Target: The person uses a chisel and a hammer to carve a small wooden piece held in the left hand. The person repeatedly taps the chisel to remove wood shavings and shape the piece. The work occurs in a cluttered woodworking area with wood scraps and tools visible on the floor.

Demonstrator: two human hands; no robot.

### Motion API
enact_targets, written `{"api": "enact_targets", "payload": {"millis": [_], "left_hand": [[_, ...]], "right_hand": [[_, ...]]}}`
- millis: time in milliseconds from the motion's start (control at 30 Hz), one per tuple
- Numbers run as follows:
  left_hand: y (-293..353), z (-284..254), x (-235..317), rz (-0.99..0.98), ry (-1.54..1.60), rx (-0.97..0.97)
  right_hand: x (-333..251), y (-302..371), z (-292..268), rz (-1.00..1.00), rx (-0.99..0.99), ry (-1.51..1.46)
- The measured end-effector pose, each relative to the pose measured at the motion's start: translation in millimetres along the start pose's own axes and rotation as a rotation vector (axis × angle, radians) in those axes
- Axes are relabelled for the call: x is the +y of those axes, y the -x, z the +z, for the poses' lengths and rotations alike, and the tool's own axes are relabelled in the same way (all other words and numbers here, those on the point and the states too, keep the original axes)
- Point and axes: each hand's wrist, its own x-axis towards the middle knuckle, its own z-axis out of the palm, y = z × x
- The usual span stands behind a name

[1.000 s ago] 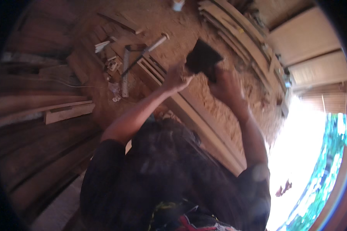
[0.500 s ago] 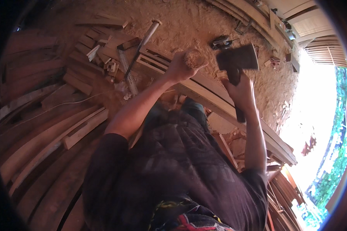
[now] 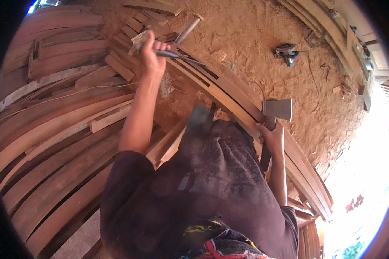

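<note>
Left hand (image 3: 153,58), wrapped round a chisel (image 3: 169,54), has swung toward upper left; right hand (image 3: 273,137) grips a hatchet (image 3: 278,109); striking seems paused

1. Brown, dusty dirt floor (image 3: 246,43).
2. Long reddish-brown wooden boards (image 3: 73,114), stacked along the floor's left edge.
3. Long tan wooden planks (image 3: 326,26), at its far right corner.
4. Grey-and-black handheld power tool (image 3: 285,52), near those planks.

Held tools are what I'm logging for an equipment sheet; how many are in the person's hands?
2: a chisel-like tool in the left hand, and a hatchet-like tool in the right hand. Anything small inside either hand would be hidden.
</note>
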Motion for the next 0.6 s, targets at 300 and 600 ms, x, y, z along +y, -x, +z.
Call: {"api": "enact_targets", "payload": {"millis": [300, 600], "left_hand": [[74, 119, 33, 0.866, -0.993, -0.591], [143, 145, -67, 0.816, -0.976, -0.917]], "right_hand": [[-26, -14, -9, -0.051, -0.018, 0.154], [-55, -22, -16, -0.250, 0.024, 0.178]]}}
